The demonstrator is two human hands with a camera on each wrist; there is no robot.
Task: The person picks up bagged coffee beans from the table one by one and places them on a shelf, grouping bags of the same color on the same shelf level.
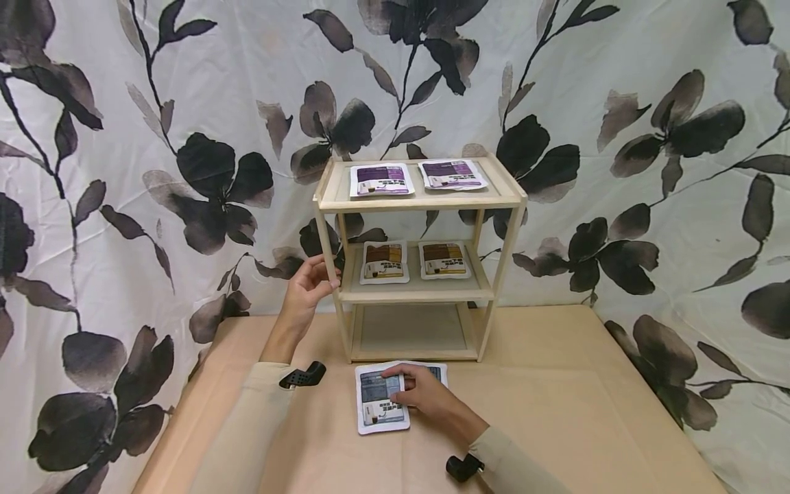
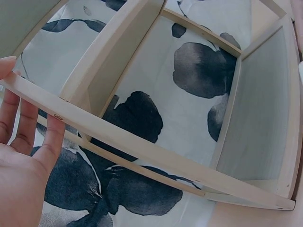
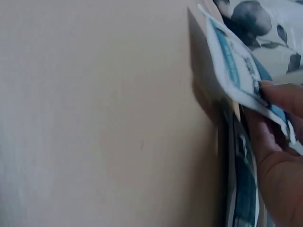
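My left hand holds the left front post of a small wooden three-tier shelf. In the left wrist view the thumb lies on one side of that post and the fingers on the other. My right hand pinches a white-edged blue sachet by its right edge, in front of the shelf. As the right wrist view shows, this sachet is tilted and raised off the table at its near side. Another blue sachet lies partly hidden behind it and under the hand.
Two purple sachets lie on the top tier. On the middle tier are two brown-and-yellow sachets. The bottom tier shows its bare panel. A tan table spreads around the shelf, with a floral cloth behind.
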